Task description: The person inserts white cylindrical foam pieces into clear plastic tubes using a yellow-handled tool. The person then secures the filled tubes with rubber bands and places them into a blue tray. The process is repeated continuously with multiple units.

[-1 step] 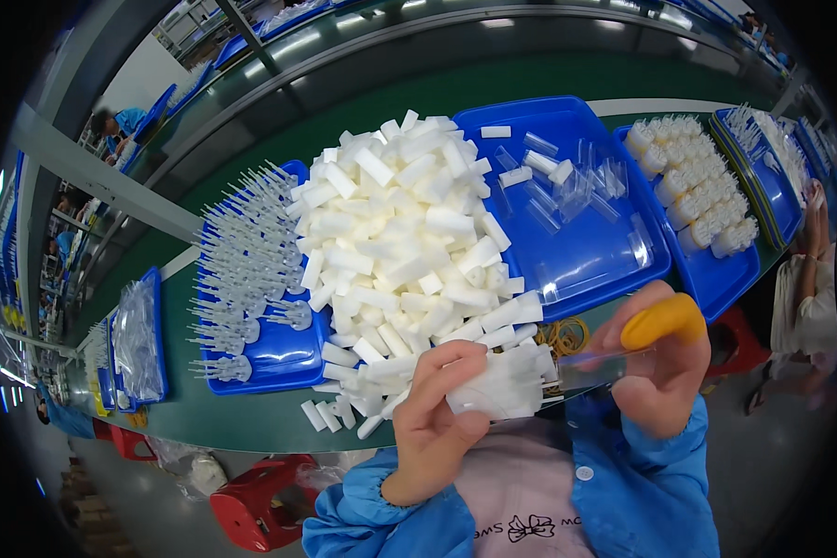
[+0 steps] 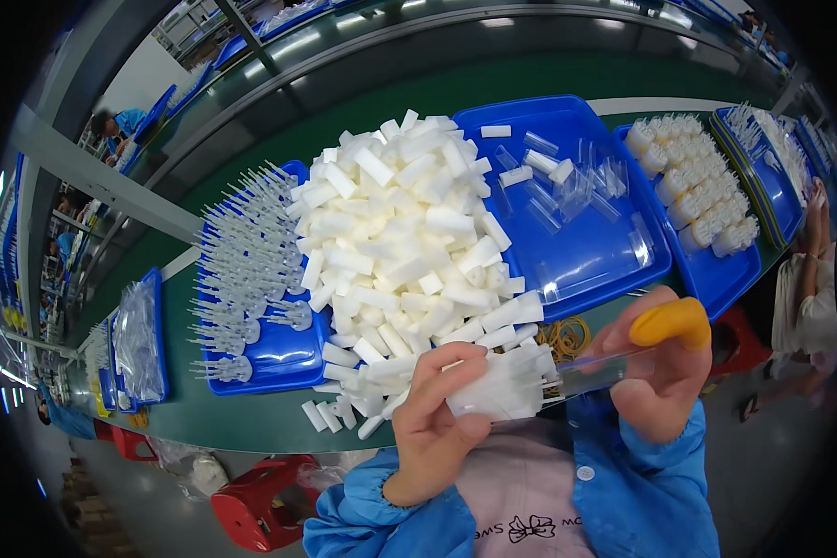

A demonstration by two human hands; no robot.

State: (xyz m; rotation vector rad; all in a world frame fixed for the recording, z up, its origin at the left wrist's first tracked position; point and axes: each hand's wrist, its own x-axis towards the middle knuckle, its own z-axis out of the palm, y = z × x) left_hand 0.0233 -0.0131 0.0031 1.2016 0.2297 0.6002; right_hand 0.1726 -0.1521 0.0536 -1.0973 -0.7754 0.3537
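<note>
My left hand [image 2: 437, 418] is closed round a bundle of white foam cylinders [image 2: 500, 386], held just in front of the table edge. Thin pale tips poke out at the bundle's right end. Between my right thumb and fingers is a clear plastic tube [image 2: 597, 372], its left end close by those tips; whether they touch is hard to make out. A yellow cover sits on one finger of my right hand [image 2: 665, 363]. Behind both hands rises a large heap of white foam cylinders [image 2: 391, 232], with a few loose ones at its lower left.
A blue tray [image 2: 586, 270] at the back right holds clear tubes and a few foam pieces. Another blue tray [image 2: 279, 367], on the left, carries many thin-stemmed clear parts. Banded white bundles [image 2: 697, 186] fill a tray farther right. Rubber bands [image 2: 565, 337] lie near my hands.
My right hand has shifted slightly right and down with the clear tube. The left hand and its bundle look nearly unmoved.
</note>
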